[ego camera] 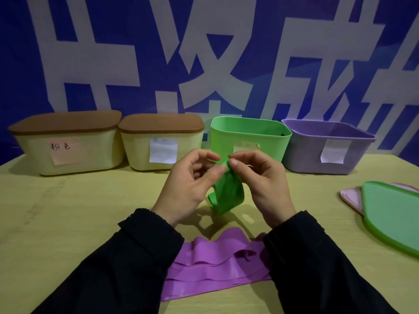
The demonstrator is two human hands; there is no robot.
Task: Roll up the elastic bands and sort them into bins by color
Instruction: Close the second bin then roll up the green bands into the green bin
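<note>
Both hands, left hand (188, 180) and right hand (260, 184), pinch the green band (229, 193) above bare table (79, 211); at 12 o'clock the green bin (249, 141) stands open, its inside hidden.

The pink paper label (65, 150) on the front of the leftmost cream bin (68, 143) carries 2 handwritten characters, 粉色. The white label (163, 150) on the second cream bin (162, 142) shows no writing that can be made out, and the same holds for the labels on the green bin (249, 137) and the purple bin (326, 146). The blue backdrop (140, 30) bears very large white characters, cropped; one at the right reads 成 (322, 71), the others cannot be read whole.
</note>
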